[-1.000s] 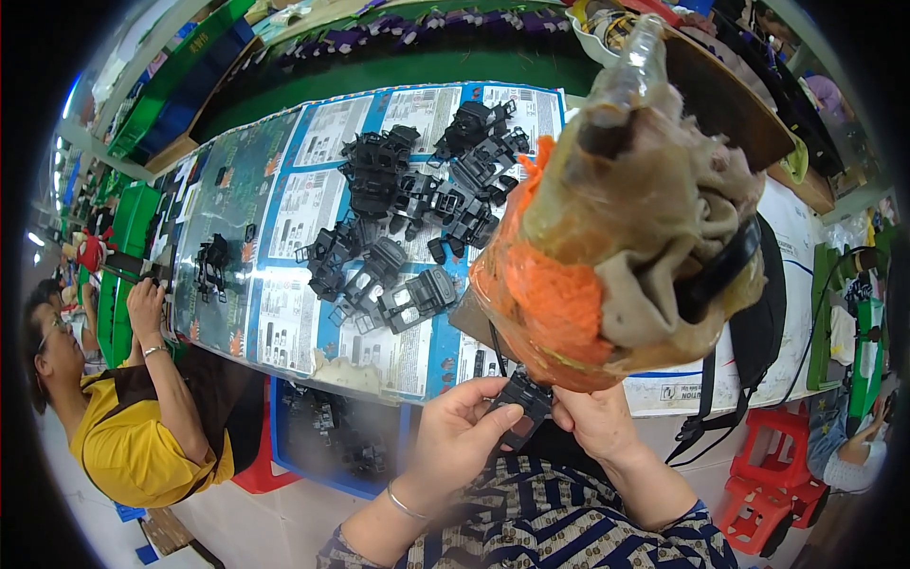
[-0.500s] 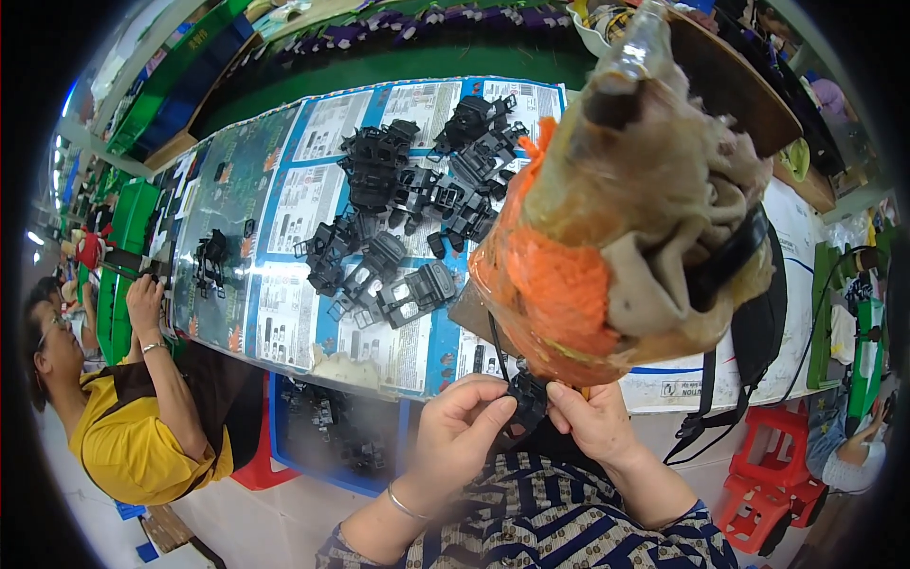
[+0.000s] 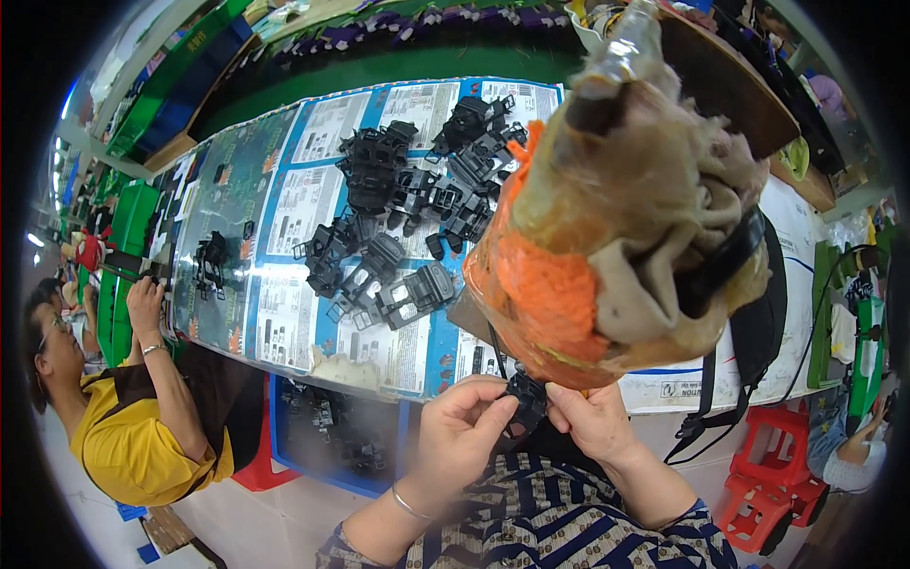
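A small black plastic part (image 3: 526, 406) is held between my two hands, just below the table's near edge. My left hand (image 3: 464, 422) pinches its left side between thumb and fingers. On the other side, my right hand (image 3: 595, 424) is closed with its fingertips at the part's edge. Directly above, a large bundle wrapped in orange and beige cloth and clear plastic (image 3: 550, 284) hides what lies behind it, and its lower end comes close to the part. On the table, several similar black plastic parts (image 3: 417, 294) are piled up left of the bundle.
Printed sheets in blue and white cover the table (image 3: 294, 228). A blue bin (image 3: 346, 484) with more black parts stands below its near edge. At left sits a co-worker in yellow (image 3: 142, 436). A black strap (image 3: 758, 332) hangs at right, near a red stool (image 3: 773, 474).
The wrapped bundle has shifted slightly left. My hands keep nearly the same place and grip, with the black part turned or raised very slightly.
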A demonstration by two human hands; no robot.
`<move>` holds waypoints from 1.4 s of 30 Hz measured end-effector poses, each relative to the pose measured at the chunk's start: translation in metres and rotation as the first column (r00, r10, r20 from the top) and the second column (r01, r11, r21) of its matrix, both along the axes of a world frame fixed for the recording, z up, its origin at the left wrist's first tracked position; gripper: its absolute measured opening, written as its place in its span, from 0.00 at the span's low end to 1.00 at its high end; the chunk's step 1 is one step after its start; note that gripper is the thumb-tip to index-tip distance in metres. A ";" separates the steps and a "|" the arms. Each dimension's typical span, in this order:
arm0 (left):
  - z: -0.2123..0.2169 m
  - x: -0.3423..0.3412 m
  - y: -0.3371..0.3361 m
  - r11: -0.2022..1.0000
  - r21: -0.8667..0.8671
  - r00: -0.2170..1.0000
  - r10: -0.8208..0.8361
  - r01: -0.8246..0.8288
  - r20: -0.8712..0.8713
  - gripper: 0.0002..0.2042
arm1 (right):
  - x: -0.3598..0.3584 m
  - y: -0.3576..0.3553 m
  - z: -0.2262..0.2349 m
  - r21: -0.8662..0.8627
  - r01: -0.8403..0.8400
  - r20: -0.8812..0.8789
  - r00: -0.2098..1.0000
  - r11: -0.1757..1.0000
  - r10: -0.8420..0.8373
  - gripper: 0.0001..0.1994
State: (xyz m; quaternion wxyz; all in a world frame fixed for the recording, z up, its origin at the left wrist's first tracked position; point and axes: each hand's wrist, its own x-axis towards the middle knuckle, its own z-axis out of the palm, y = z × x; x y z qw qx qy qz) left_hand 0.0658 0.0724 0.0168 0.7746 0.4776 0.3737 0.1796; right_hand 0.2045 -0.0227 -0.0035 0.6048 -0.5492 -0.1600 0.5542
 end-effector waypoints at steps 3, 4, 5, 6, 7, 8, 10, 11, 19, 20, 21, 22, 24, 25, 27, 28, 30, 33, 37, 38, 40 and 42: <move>-0.001 0.001 0.000 0.998 -0.054 0.999 0.035 -0.035 0.010 0.05 | -0.001 0.003 0.002 -0.027 0.007 -0.006 1.000 1.000 -0.007 0.06; -0.002 0.001 0.001 0.994 -0.082 0.998 0.067 -0.065 0.018 0.05 | -0.002 0.004 0.000 -0.013 0.007 -0.031 0.999 1.000 -0.008 0.06; -0.004 0.000 0.001 0.995 -0.083 0.998 0.064 -0.063 0.018 0.05 | -0.003 0.004 -0.002 0.000 0.009 -0.057 0.998 1.000 -0.009 0.07; -0.008 -0.002 0.001 0.991 -0.094 0.995 0.095 -0.092 0.029 0.05 | -0.002 0.003 -0.005 0.002 0.010 -0.058 0.998 1.000 -0.010 0.07; -0.010 -0.004 0.001 0.987 -0.106 0.991 0.126 -0.121 0.040 0.05 | -0.002 0.002 -0.009 0.008 -0.022 -0.069 0.997 1.000 0.023 0.08; -0.011 -0.005 0.001 0.987 -0.104 0.991 0.124 -0.120 0.039 0.05 | -0.002 0.001 -0.011 0.015 -0.055 -0.080 0.995 0.998 0.056 0.08; -0.013 -0.007 0.001 0.976 -0.132 0.983 0.179 -0.172 0.043 0.03 | -0.002 0.003 -0.007 0.008 -0.049 -0.106 0.993 0.999 0.049 0.09; -0.016 -0.009 0.002 0.976 -0.132 0.983 0.178 -0.171 0.042 0.03 | -0.002 0.004 -0.006 0.001 -0.044 -0.130 0.991 0.999 0.043 0.10; -0.013 -0.006 0.001 0.969 -0.143 0.977 0.209 -0.202 0.034 0.03 | -0.007 0.009 -0.007 -0.045 -0.052 -0.218 0.975 0.998 0.041 0.12; -0.015 -0.006 0.002 0.972 -0.131 0.977 0.205 -0.196 0.058 0.03 | -0.008 0.009 -0.008 -0.016 0.002 -0.298 0.954 1.000 -0.007 0.12; -0.016 -0.005 0.002 0.972 -0.128 0.977 0.203 -0.195 0.059 0.03 | -0.008 0.009 -0.009 -0.013 0.004 -0.298 0.954 1.000 -0.008 0.12; -0.016 -0.004 0.003 0.972 -0.125 0.976 0.208 -0.200 0.058 0.03 | -0.009 0.010 -0.011 0.011 0.032 -0.356 0.934 0.999 -0.026 0.12; -0.015 -0.002 0.004 0.972 -0.119 0.976 0.209 -0.201 0.059 0.03 | -0.008 0.011 -0.011 0.035 0.065 -0.412 0.910 0.997 -0.044 0.11; -0.012 -0.001 0.004 0.970 -0.124 0.974 0.216 -0.208 0.060 0.03 | -0.008 0.011 -0.010 0.022 0.066 -0.437 0.898 0.998 -0.049 0.12; -0.012 0.000 0.003 0.969 -0.125 0.973 0.223 -0.214 0.061 0.03 | -0.008 0.011 -0.010 0.013 0.066 -0.462 0.885 0.998 -0.053 0.12; -0.013 -0.001 0.002 0.972 -0.085 0.973 0.226 -0.221 0.051 0.03 | -0.008 0.011 -0.009 0.008 0.060 -0.450 0.892 0.998 -0.050 0.12; -0.014 0.000 0.002 0.973 -0.045 0.973 0.228 -0.226 0.042 0.03 | -0.008 0.011 -0.009 0.002 0.056 -0.438 0.898 0.998 -0.049 0.12; -0.011 0.001 0.002 0.973 -0.059 0.973 0.227 -0.225 0.045 0.03 | -0.008 0.010 -0.009 0.001 0.066 -0.435 0.899 0.998 -0.058 0.12; -0.010 0.002 0.001 0.973 -0.059 0.973 0.225 -0.222 0.054 0.03 | -0.008 0.010 -0.009 0.006 0.065 -0.437 0.898 0.998 -0.056 0.12; -0.010 0.002 0.001 0.973 -0.052 0.972 0.228 -0.225 0.057 0.03 | -0.008 0.010 -0.009 0.008 0.063 -0.434 0.899 0.998 -0.053 0.12; -0.012 0.000 0.002 0.974 -0.056 0.973 0.224 -0.221 0.049 0.03 | -0.008 0.010 -0.008 0.011 0.065 -0.431 0.901 0.998 -0.053 0.11; -0.012 0.000 0.002 0.974 -0.062 0.975 0.220 -0.217 0.042 0.03 | -0.008 0.010 -0.007 0.014 0.067 -0.427 0.902 0.998 -0.054 0.11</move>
